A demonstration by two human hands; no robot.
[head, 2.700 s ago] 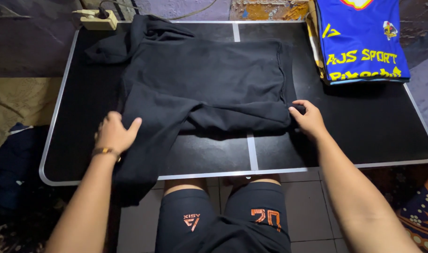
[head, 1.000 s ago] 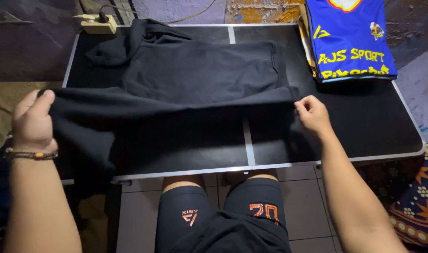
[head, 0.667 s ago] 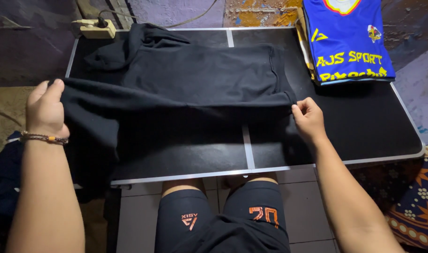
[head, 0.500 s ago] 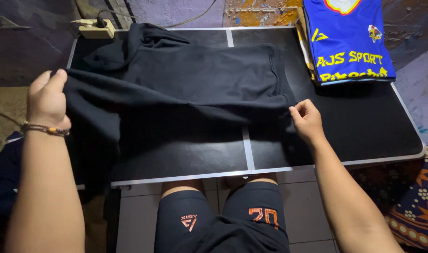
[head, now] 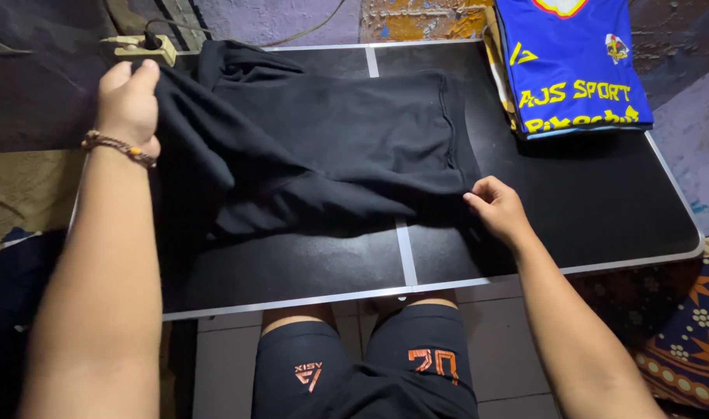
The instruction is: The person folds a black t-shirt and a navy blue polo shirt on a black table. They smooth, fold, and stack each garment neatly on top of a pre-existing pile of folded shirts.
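A black long-sleeved garment (head: 331, 132) lies spread across a black folding table (head: 603, 209). My left hand (head: 128, 101) grips a sleeve or side edge of it and holds that part raised near the table's far left corner. My right hand (head: 495, 208) pinches the garment's near right corner, by the hem, and holds it down on the tabletop. The lifted cloth drapes from my left hand down toward the near edge of the garment.
A stack of folded shirts with a blue and yellow jersey (head: 575, 62) on top sits at the table's far right. A power strip with a plug (head: 141, 48) lies beyond the far left corner. Dark clothes (head: 13, 310) lie on the floor at left.
My left hand has carried the gripped black cloth from the near left side up and away toward the far left corner. My right hand has stayed pinching the near right corner.
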